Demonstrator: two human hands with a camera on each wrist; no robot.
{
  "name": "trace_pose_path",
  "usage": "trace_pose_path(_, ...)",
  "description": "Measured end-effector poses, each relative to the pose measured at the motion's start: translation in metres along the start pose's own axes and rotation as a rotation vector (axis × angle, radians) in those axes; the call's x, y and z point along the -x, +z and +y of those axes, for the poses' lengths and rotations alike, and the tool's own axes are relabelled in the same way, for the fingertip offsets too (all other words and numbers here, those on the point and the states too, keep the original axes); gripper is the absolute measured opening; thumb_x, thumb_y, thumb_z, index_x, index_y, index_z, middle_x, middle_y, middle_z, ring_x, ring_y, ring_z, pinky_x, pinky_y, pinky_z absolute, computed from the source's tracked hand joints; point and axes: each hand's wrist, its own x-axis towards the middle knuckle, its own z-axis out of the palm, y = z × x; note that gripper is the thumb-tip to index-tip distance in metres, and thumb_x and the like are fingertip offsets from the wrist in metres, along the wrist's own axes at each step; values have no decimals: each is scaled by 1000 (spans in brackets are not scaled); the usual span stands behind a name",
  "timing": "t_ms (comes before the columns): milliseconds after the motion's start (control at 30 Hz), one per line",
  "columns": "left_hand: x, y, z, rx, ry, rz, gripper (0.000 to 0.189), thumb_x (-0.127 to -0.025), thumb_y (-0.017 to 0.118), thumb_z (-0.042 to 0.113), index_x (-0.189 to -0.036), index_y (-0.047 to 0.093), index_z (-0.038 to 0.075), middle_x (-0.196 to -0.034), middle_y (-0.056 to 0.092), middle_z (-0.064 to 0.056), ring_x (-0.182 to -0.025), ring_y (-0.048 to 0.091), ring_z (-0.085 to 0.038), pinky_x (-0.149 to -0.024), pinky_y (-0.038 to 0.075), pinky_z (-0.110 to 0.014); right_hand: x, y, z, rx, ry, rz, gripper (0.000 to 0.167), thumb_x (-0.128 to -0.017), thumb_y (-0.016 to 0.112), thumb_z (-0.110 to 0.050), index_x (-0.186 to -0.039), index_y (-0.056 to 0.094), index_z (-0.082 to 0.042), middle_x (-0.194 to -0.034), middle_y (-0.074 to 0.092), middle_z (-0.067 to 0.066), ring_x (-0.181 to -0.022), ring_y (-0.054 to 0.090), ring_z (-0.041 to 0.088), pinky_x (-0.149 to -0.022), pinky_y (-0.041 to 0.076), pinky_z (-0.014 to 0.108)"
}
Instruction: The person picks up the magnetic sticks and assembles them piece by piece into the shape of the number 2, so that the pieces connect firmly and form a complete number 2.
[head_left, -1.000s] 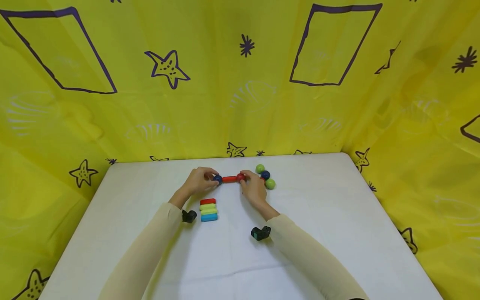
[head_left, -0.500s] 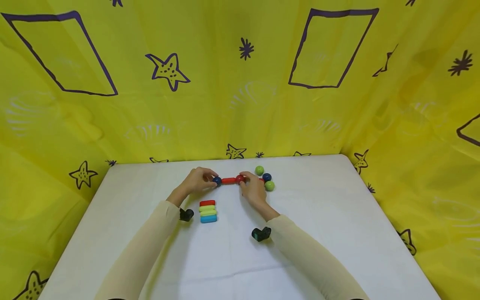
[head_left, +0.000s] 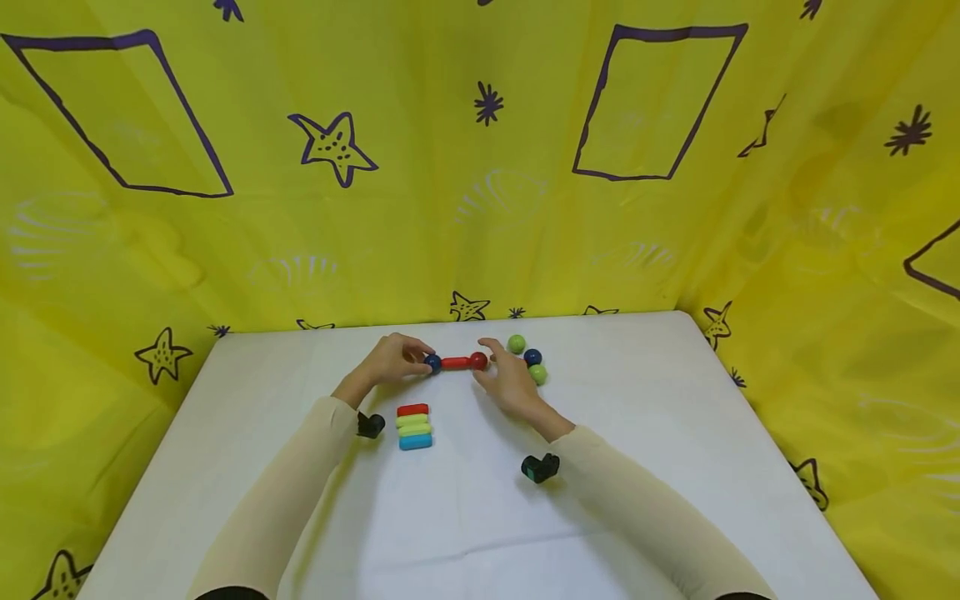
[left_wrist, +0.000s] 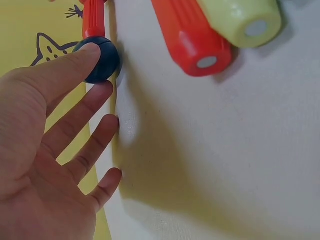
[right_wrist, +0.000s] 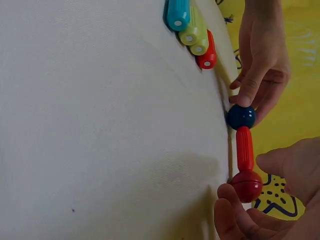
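My LH (head_left: 388, 360) has blue ball (head_left: 432, 363) pinched, L end of red rod (head_left: 454, 363); red ball (head_left: 478, 361) on R end. My RH (head_left: 513, 385) loose, fingers apart around red ball. Asm (head_left: 454, 364) near tbl (head_left: 630, 392) far edge, 4 rods (head_left: 414, 430) closer to me.

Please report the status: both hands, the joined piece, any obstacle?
Left hand pinches blue ball. Right hand by red ball, not gripping. Red rod joins both balls. Loose balls beside right hand, seemingly not blocking.
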Motion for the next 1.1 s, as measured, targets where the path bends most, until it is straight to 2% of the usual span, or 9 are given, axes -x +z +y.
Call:
trace_pose_path(67,0,0,1,8,-4,-3,34,-91,80,17,-122,75,7,-102,74,-7,-91,63,-23,-84,54,-36,1,-6,-1,24,-11,-28,62,-97,72,-23,-153,46,-21,-140,61,19,-114,64,33,-84,55,44)
trace_pose_path(167,0,-2,2,15,-6,-10,33,-91,80,17,-122,75,7,-101,74,-7,-92,63,-24,-85,53,-38,1,-18,-4,56,-56,-72,64,-98,72,-24,-155,44,-20,-141,59,20,-126,57,37,-100,48,56)
trace_pose_path(300,-1,-3,2,16,-2,-21,33,-91,81,17,-122,76,7,-100,73,-6,-94,64,-25,-86,53,-38,2,-35,-5,85,-144,-124,62,-97,73,-24,-153,47,-16,-137,61,22,-121,60,39,-95,50,56)
trace_pose_path(367,-1,-4,2,24,-7,-24,33,-90,81,17,-121,76,8,-99,72,-6,-93,63,-24,-86,53,-37,3,-43,-5,88,-172,-149,60,-97,73,-24,-151,49,-16,-135,62,23,-112,63,38,-90,52,53)
trace_pose_path(500,-2,-5,2,35,-5,-23,32,-90,82,18,-120,77,9,-99,72,-5,-93,64,-23,-85,53,-36,3,-53,-2,93,-205,-174,57,-96,74,-22,-148,52,-18,-133,63,22,-92,64,29,-79,53,43)
trace_pose_path(600,-3,-5,1,41,-8,-23,32,-89,82,18,-119,77,9,-99,72,-5,-93,64,-23,-85,53,-36,4,-57,1,89,-227,-191,56,-95,73,-20,-147,53,-16,-132,64,23,-87,62,25,-74,50,38)
trace_pose_path(833,-2,-6,-2,58,-35,-37,32,-89,82,19,-120,77,9,-99,73,-4,-93,63,-23,-86,53,-36,3,-57,1,44,-308,-318,52,-97,73,-18,-145,55,-11,-130,65,21,-86,64,27,-77,53,35)
trace_pose_path(1000,-4,-7,-2,67,-50,-36,32,-89,83,20,-119,78,10,-98,73,-4,-94,63,-24,-86,52,-37,-6,-49,-6,1,-433,-448,48,-98,71,-12,-143,57,-4,-131,65,22,-105,67,33,-84,57,35)
trace_pose_path(1100,-5,-8,-1,75,-52,-38,32,-89,83,20,-118,78,10,-98,74,-4,-94,63,-25,-86,51,-38,-13,-40,-13,-4,-471,-521,45,-98,69,-11,-142,59,-5,-129,66,20,-107,67,32,-86,56,33)
